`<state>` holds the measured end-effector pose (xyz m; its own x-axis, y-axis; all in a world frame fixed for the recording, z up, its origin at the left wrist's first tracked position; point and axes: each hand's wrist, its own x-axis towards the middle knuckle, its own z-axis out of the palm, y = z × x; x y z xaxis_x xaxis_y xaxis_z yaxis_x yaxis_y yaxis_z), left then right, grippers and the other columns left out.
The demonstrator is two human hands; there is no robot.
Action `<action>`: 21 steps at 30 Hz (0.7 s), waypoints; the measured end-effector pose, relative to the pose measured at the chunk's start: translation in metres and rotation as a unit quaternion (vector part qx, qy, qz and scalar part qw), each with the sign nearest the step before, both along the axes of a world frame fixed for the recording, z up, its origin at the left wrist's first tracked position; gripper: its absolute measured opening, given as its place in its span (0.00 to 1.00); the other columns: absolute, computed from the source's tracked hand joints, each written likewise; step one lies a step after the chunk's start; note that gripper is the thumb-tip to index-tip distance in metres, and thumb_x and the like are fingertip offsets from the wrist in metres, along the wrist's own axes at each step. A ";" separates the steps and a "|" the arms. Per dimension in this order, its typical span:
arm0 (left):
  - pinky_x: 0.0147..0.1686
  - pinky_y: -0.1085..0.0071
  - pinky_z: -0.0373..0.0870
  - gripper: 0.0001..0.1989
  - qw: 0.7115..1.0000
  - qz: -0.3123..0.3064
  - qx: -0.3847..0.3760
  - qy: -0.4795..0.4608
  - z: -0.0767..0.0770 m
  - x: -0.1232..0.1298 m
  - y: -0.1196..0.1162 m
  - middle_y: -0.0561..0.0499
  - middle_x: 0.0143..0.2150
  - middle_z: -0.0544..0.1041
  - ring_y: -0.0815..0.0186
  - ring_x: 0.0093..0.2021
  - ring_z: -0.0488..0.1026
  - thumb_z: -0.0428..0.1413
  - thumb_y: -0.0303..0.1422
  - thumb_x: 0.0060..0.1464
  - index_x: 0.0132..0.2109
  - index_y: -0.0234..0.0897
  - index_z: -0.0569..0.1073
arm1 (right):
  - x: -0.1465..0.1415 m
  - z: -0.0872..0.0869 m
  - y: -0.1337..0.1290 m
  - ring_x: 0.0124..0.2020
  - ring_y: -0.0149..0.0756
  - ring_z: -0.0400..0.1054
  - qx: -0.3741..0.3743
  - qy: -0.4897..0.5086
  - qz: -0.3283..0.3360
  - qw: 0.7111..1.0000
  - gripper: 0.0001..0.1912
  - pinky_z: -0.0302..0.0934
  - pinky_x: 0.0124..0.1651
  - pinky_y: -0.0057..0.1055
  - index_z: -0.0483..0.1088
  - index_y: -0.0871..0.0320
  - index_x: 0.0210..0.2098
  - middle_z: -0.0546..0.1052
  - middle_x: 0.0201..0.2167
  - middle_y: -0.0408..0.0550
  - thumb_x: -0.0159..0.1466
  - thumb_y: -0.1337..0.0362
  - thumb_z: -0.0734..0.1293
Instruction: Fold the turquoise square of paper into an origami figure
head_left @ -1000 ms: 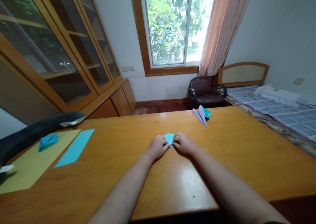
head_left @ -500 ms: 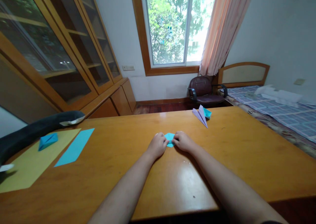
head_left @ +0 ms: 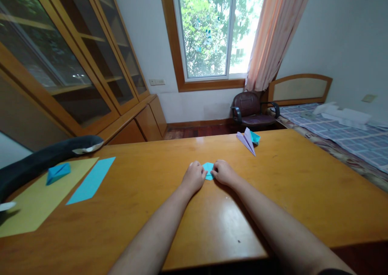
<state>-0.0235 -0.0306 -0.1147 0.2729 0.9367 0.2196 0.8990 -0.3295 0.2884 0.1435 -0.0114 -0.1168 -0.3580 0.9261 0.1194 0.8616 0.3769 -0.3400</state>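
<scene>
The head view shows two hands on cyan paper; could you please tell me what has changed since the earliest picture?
The left hand and right hand have shifted slightly forward, fingertips parting, so more of the cyan paper shows. Both hands stay on it; the purple paper plane hasn't moved.

The left hand [head_left: 194, 177] hides the nine o'clock edge of the blue paper [head_left: 209, 170], the right hand [head_left: 223, 172] its three o'clock edge, and its finer creases are too small to tell. At two o'clock from them, a paper plane [head_left: 247, 141] partly covers some teal paper [head_left: 255, 138]. The picture's edge cuts off the yellow sheet [head_left: 39, 202] at eight o'clock.
</scene>
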 end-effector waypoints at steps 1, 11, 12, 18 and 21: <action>0.41 0.67 0.61 0.10 1.000 0.000 0.001 0.004 0.000 0.000 0.000 0.47 0.35 0.69 0.63 0.39 0.65 0.51 0.35 0.56 0.30 0.35 0.72 | 0.000 0.000 0.000 0.34 0.34 0.64 0.002 -0.002 -0.001 1.000 0.09 0.52 0.36 0.27 0.73 0.60 0.28 0.74 0.31 0.50 0.58 0.62 0.63; 0.41 0.67 0.62 0.09 0.999 0.004 0.007 0.031 -0.002 0.002 0.000 0.46 0.36 0.69 0.61 0.40 0.65 0.51 0.35 0.56 0.32 0.35 0.72 | -0.002 0.003 -0.003 0.34 0.35 0.64 0.000 -0.022 -0.005 1.000 0.09 0.52 0.36 0.28 0.72 0.61 0.29 0.74 0.32 0.51 0.59 0.63 0.62; 0.41 0.67 0.62 0.09 0.999 0.005 0.008 0.034 -0.002 0.002 0.000 0.46 0.36 0.69 0.61 0.41 0.65 0.52 0.35 0.56 0.32 0.35 0.72 | -0.002 0.003 -0.003 0.34 0.35 0.64 0.001 -0.022 -0.005 1.000 0.09 0.52 0.36 0.28 0.72 0.60 0.29 0.74 0.32 0.51 0.59 0.63 0.62; 0.42 0.66 0.62 0.09 0.998 0.004 0.005 0.060 0.000 0.004 -0.001 0.45 0.37 0.69 0.61 0.41 0.65 0.51 0.35 0.57 0.33 0.35 0.72 | -0.005 0.008 -0.012 0.35 0.36 0.63 0.024 -0.027 -0.014 0.999 0.11 0.53 0.38 0.29 0.70 0.60 0.30 0.73 0.32 0.51 0.60 0.58 0.63; 0.42 0.66 0.62 0.09 0.998 0.004 0.000 0.066 0.001 0.005 -0.001 0.45 0.38 0.69 0.61 0.42 0.65 0.50 0.34 0.57 0.34 0.35 0.72 | -0.008 0.010 -0.018 0.37 0.38 0.63 0.031 -0.039 -0.025 0.998 0.14 0.52 0.40 0.30 0.70 0.60 0.32 0.72 0.35 0.52 0.61 0.55 0.62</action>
